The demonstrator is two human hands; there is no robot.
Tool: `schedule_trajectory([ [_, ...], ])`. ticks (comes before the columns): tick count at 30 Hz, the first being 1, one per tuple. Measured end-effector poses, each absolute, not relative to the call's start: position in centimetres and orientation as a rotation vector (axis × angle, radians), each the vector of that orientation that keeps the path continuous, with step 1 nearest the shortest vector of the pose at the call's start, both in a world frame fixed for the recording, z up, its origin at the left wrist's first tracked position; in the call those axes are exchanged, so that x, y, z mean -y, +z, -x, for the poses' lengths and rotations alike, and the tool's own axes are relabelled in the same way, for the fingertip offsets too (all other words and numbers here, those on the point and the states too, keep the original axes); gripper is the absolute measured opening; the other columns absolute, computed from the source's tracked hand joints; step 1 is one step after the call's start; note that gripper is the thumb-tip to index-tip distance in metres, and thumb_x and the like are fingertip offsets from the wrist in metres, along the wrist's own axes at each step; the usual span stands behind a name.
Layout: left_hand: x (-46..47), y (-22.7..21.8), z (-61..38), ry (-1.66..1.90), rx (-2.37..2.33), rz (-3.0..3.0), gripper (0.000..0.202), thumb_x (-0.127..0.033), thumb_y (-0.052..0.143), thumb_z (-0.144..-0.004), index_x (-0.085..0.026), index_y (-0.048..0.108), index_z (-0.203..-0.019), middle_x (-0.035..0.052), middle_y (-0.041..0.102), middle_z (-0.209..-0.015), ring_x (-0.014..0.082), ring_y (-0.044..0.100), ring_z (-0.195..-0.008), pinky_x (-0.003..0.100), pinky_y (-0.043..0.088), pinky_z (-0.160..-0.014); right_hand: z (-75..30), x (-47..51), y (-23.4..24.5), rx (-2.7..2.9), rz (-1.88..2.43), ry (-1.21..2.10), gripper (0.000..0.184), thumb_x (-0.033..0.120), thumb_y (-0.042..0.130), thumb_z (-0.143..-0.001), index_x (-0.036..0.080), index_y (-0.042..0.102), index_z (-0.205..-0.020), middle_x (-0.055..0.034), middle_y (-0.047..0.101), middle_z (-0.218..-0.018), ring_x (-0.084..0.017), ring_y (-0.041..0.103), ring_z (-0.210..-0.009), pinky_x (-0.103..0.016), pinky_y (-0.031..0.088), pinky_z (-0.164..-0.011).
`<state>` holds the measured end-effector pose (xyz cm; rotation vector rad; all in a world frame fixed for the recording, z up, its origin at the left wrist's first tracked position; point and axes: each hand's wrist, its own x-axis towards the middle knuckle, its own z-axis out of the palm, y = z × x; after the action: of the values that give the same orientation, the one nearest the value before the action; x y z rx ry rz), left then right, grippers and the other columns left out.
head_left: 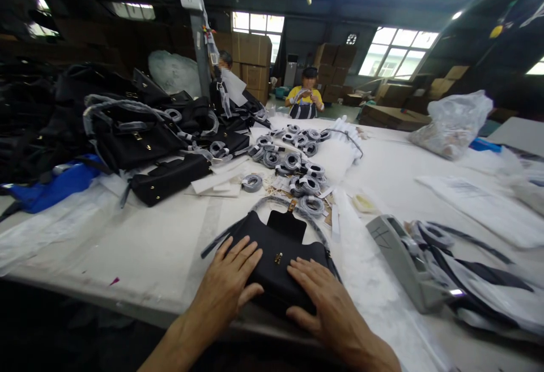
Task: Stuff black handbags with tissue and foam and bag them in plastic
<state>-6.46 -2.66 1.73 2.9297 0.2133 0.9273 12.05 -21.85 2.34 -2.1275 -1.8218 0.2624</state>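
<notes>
A black handbag (266, 247) lies at the table's front edge, its clasp flap (287, 226) folded back and a gold-coloured lock (278, 258) showing on its front. Its handle (317, 230), wrapped in clear plastic, arches behind it. My left hand (232, 275) rests flat on the bag's left part, fingers stretched out. Across the lower right part lies my right hand (318, 290), also flat with fingers extended. Neither hand grips anything; both touch the bag's surface. The bag's underside is hidden.
Wrapped coiled straps (293, 162) are heaped beyond the bag. Black handbags (136, 139) pile up at left. A grey tape dispenser (399, 264) stands at right, near a plastic bag (453, 125). Across the table sits a person in yellow (304, 97).
</notes>
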Motion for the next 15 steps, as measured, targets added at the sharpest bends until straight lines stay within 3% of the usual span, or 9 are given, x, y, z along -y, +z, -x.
schedule_trajectory([
  [4,2.1,-0.1,6.5,0.795,-0.199,-2.99,0.046,-0.04,0.067,-0.087,-0.02,0.059,-0.127,0.0082,0.068,-0.126,0.0236,0.065,-0.114,0.041,0.046,-0.102,-12.1,21.7,1.6,1.881,2.095,0.155,0.056,0.024,0.073,-0.081,0.02,0.059,-0.135,-0.0099,0.061,-0.137,-0.03,0.056,-0.127,-0.048,0.044,-0.109],
  [10,4.4,-1.8,7.0,1.136,-0.242,-2.98,0.024,-0.016,0.051,-0.094,-0.018,0.064,-0.114,0.0053,0.075,-0.108,0.0191,0.07,-0.098,0.033,0.05,-0.086,-13.6,21.5,3.2,1.926,2.033,0.189,0.042,0.032,0.073,-0.084,0.024,0.066,-0.124,-0.0075,0.069,-0.126,-0.027,0.062,-0.118,-0.042,0.047,-0.105],
  [15,5.2,-4.6,7.0,1.33,-0.001,-3.057,0.034,-0.008,0.041,-0.095,-0.022,0.068,-0.109,-0.0008,0.076,-0.102,0.0126,0.071,-0.089,0.024,0.05,-0.079,-13.5,19.5,1.9,2.033,1.938,0.087,0.065,0.055,0.08,-0.074,0.024,0.062,-0.128,-0.0079,0.071,-0.121,-0.026,0.067,-0.109,-0.034,0.055,-0.095],
])
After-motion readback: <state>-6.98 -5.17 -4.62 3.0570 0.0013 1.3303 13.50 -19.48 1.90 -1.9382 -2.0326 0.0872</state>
